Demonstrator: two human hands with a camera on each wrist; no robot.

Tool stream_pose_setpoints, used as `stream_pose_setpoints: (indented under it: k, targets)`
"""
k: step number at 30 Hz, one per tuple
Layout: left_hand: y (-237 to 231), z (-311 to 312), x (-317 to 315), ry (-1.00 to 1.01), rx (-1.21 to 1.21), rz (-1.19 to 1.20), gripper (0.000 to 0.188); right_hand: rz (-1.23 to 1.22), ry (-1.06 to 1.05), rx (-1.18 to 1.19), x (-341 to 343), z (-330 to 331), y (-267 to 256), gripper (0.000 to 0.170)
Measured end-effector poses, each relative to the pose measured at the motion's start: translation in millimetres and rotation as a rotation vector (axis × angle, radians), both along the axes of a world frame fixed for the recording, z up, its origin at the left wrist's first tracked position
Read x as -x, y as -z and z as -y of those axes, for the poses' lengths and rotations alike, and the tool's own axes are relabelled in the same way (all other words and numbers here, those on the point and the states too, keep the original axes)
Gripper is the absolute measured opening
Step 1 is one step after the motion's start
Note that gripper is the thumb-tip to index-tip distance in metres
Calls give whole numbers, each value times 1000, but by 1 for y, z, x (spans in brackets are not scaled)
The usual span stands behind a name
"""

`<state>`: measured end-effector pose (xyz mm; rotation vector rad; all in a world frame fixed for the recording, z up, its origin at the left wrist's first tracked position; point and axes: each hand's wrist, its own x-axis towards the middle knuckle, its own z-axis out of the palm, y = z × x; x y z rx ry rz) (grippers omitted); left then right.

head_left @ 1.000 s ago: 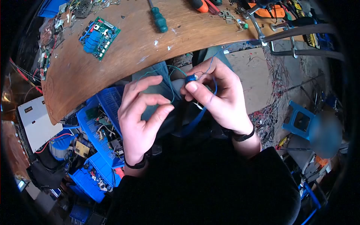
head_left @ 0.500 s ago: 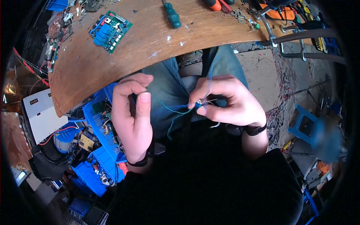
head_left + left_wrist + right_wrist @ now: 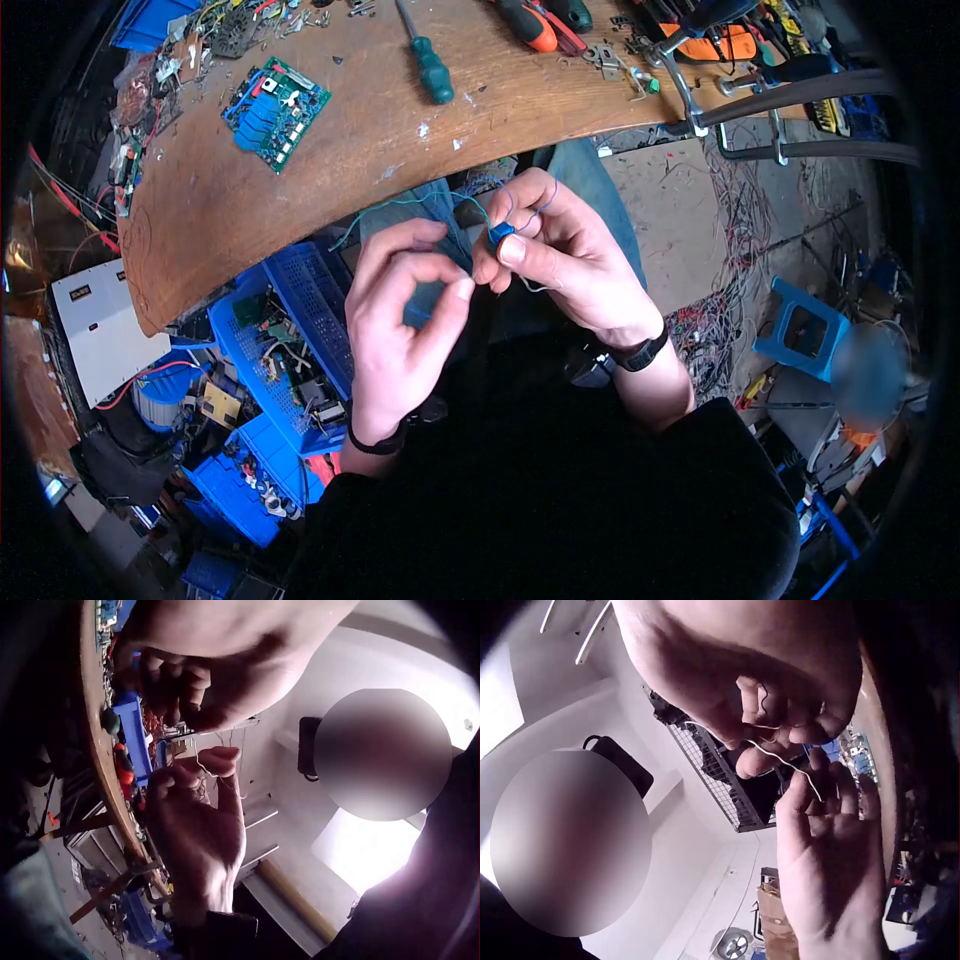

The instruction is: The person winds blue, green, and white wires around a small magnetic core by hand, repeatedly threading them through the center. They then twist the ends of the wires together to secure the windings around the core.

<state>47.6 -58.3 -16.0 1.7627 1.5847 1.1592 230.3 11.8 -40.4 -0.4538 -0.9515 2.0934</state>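
In the head view, my right hand (image 3: 570,250) pinches a small blue wire-wound coil (image 3: 500,233) between thumb and fingers, above the lap. A green-blue wire (image 3: 405,200) trails left from the coil past the table edge, and thin purplish wire loops beside the right fingers. My left hand (image 3: 405,325) is just left of the coil, thumb and index tips close together; I cannot tell whether a thin wire is between them. In the right wrist view, a pale wire (image 3: 784,761) runs from the right hand (image 3: 757,660) to the left hand's thumb (image 3: 799,791).
A wooden table (image 3: 330,190) lies ahead with a green circuit board (image 3: 275,115), a green-handled screwdriver (image 3: 430,70), and clamps (image 3: 690,95) at the right. Blue baskets (image 3: 265,360) of parts stand at lower left. A blue stool (image 3: 800,330) and tangled wires (image 3: 735,220) are at right.
Half a second ago the right hand was turned lower and the left was farther away, wire hanging free between them. Now the right hand is raised again, and the left has come closer to the coil.
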Motion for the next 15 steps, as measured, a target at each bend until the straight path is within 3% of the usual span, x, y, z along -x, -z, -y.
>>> stream_pose_setpoints:
  k: [4, 7, 8, 10, 12, 14, 15]
  targets:
    - [-24, 10, 3, 106, 32, -46, 13, 235, 156, -93, -2, -3, -5, 20]
    - [-32, 20, 11, 70, -16, 1, 13, 369, 160, -186, -5, -7, -4, 21]
    - [-33, 21, 10, -29, -57, 35, 13, 416, 188, -233, -6, -7, -2, 20]
    - [-29, 21, 8, -177, -116, 161, 12, 332, 115, -125, -7, -7, -11, 18]
    - [-25, 19, 14, -124, -113, 158, 14, 226, 47, 17, -5, -4, -14, 20]
    - [-20, 17, 17, -101, -132, 202, 17, 237, 4, 9, -5, -6, -5, 22]
    - [-21, 17, 20, -129, -188, -10, 18, 250, -41, 4, -4, -6, -2, 24]
